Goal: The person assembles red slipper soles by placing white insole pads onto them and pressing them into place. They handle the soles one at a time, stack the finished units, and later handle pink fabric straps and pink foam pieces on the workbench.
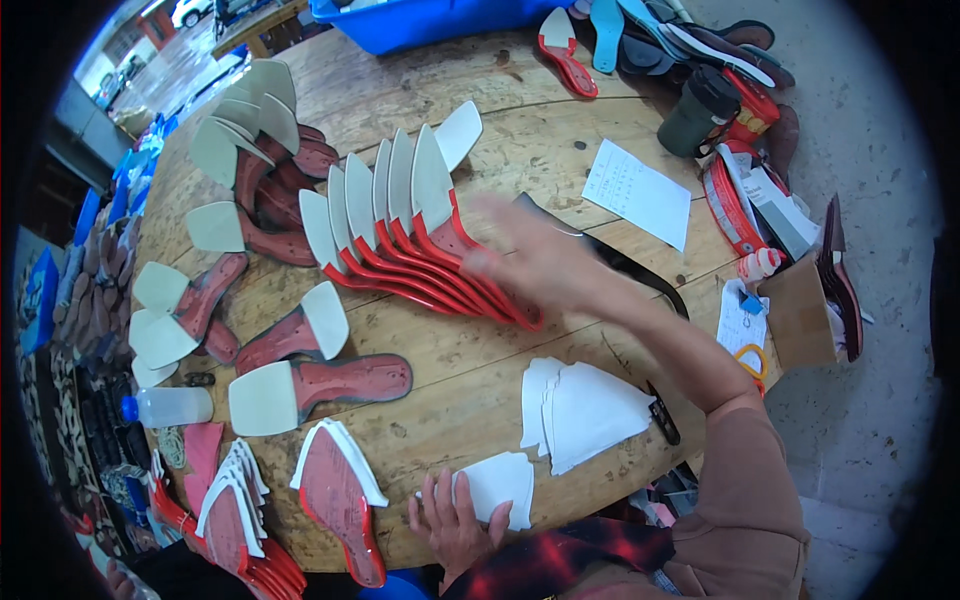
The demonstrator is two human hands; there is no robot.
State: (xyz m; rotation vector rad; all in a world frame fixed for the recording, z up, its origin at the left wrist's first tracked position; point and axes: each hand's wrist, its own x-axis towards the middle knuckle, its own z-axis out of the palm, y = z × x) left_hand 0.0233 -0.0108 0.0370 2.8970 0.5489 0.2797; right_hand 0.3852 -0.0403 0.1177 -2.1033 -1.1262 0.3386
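Fingers spread, my left hand [455, 515] rests at the table's near edge, touching a small stack of white cut pieces [505, 482]. My right hand [545, 262] is stretched over the table, smeared by motion, so its grip is unclear. It is beside a fanned row of red-edged shoe insoles [435, 260] with cream toe parts. A larger pile of white fan-shaped pieces [595, 415] lies between my arms. To the left of my left hand is a red insole [338, 500] with a white strip around its toe, beside a stack of similar insoles [232, 520].
Reddish insoles with cream ends [345, 390] cover the left side, near a blue-capped bottle [172, 407]. Beyond my right hand lie a black curved strip [640, 272] and a paper sheet [640, 192]. A dark tumbler [695, 115] and a cardboard box [800, 315] stand at right; a blue bin [400, 25] is at back.
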